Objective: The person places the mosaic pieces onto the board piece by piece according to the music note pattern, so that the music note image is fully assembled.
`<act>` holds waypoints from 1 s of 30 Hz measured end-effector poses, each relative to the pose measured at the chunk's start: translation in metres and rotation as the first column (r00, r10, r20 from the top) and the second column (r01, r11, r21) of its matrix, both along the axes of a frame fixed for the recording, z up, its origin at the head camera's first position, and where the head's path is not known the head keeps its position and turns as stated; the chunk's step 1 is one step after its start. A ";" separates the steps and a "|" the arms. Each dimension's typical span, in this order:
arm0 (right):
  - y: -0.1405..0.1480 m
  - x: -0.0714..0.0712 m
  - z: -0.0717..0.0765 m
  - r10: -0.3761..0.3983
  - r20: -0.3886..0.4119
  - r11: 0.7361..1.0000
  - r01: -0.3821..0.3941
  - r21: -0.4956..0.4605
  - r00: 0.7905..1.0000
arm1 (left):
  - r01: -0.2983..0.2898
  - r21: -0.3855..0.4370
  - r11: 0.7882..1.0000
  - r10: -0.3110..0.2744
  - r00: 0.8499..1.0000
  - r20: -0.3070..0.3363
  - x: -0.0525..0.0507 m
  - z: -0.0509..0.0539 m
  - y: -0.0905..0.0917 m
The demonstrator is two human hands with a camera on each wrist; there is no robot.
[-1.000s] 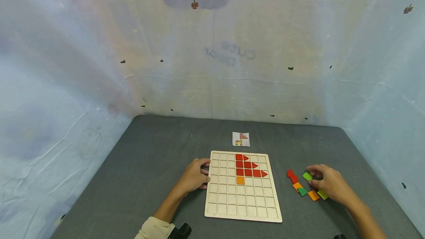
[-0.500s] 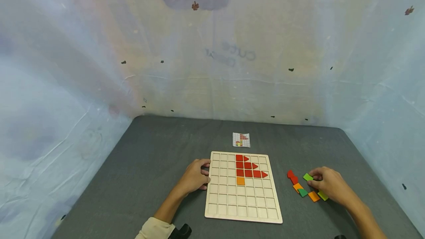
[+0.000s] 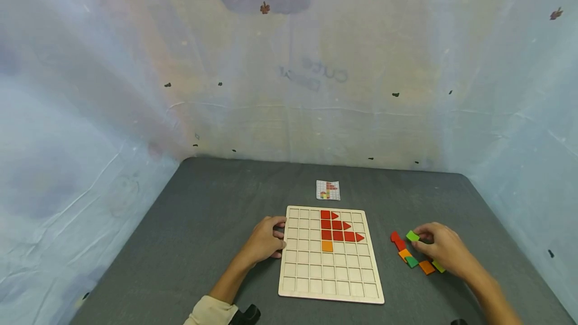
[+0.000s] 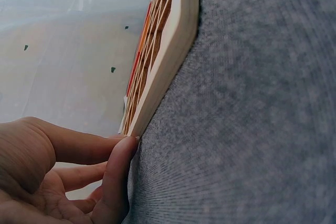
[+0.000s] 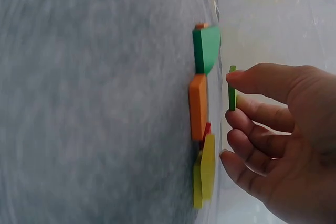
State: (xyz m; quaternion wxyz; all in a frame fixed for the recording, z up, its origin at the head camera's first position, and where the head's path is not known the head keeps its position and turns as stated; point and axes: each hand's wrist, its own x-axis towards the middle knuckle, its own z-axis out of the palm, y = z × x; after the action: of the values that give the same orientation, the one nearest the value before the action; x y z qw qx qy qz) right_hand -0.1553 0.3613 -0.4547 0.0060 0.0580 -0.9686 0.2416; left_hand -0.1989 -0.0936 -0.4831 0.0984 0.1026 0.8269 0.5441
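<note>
The right hand [image 3: 444, 248] pinches the lime tile [image 3: 412, 235], light and stiff, I'd guess, best held by 2 opposite edges; the left hand [image 3: 263, 238] grips the board [image 3: 302, 270] at its side.

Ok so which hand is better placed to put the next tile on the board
Likely the right hand: it pinches a light green tile. The left hand touches the board's left edge and holds no tile.
</note>
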 end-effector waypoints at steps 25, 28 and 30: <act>-0.071 -0.004 -0.001 0.115 -0.063 0.991 -0.119 -0.062 0.991 | 0.001 -0.001 1.000 -0.001 1.000 -0.015 0.000 0.000 0.001; -0.079 -0.004 -0.002 0.139 -0.076 0.987 -0.145 -0.073 0.987 | 0.004 0.001 1.000 -0.004 1.000 -0.015 0.000 -0.001 0.000; -0.084 -0.004 -0.003 0.149 -0.073 0.985 -0.155 -0.070 0.986 | 0.005 0.005 1.000 -0.005 1.000 -0.015 0.000 -0.001 0.000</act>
State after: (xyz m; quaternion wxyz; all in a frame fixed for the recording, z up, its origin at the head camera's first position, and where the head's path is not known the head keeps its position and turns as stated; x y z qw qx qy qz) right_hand -0.1590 0.2776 -0.4573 0.0223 0.1396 -0.9508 0.2757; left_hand -0.1990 -0.0934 -0.4838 0.0936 0.1091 0.8260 0.5451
